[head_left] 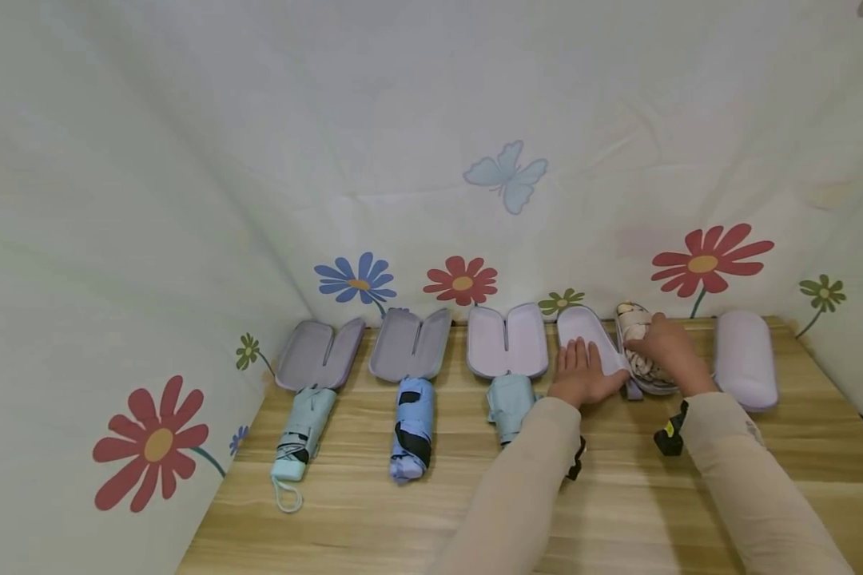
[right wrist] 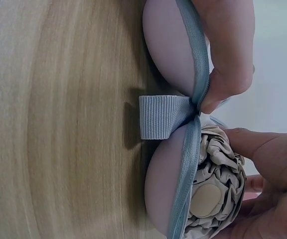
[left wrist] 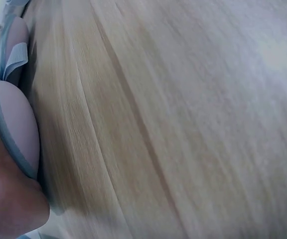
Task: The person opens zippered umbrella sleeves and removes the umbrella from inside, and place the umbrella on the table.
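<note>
A pale lilac zip case (head_left: 581, 321) lies spread open on the wooden table. My left hand (head_left: 579, 375) rests flat on its left half, fingers straight. In the right half sits a beige folded umbrella (right wrist: 218, 174), its round end facing the right wrist camera. My right hand (head_left: 670, 349) holds this umbrella, with the thumb over its top and the fingers along its far side, partly hidden. A ribbed fabric loop (right wrist: 158, 117) sticks out where the two halves meet. The left wrist view shows only part of my left hand (left wrist: 9, 199) beside the case edge.
Three more cases stand open to the left, such as the middle one (head_left: 489, 339). In front of them lie a mint umbrella (head_left: 305, 423), a blue umbrella (head_left: 415, 415) and a pale teal umbrella (head_left: 511, 399). A closed case (head_left: 745, 359) is on the right. Flowered cloth (head_left: 403, 160) hangs behind.
</note>
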### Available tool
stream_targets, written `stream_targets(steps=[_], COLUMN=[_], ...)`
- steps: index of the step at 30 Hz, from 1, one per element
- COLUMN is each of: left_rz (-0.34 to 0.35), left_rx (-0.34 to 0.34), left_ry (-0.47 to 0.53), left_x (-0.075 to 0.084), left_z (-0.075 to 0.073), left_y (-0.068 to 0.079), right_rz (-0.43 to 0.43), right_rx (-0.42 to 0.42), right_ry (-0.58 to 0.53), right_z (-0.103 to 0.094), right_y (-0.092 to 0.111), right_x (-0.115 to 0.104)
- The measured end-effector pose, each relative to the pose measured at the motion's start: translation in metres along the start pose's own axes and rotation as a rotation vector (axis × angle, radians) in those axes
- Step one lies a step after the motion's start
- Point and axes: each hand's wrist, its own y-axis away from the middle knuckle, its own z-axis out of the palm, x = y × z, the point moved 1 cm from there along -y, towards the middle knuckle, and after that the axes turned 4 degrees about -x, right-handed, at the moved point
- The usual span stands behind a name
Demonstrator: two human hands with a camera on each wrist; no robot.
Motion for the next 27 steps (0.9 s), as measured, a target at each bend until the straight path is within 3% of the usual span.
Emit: stream_targets(steps=[4,16,27], left_rz=[-0.005,-0.002,-0.002], left_rx=[0.006,0.032,0.033], left_ry=[0.010,-0.014,-0.010], left_x=[0.001,0.003,0.000], left_z=[0.001,0.003,0.002], left_y=[0.000,-0.003,-0.001], right_rz=[-0.004,-0.021,-0.050], right_rx=[0.000,0.055,0.061], right_ry=[0.016,-0.071,-0.023], right_z=[0.000,0.001,-0.003], right_y=[0.001,0.005,0.007], right_x=[-0.001,0.010,0.014])
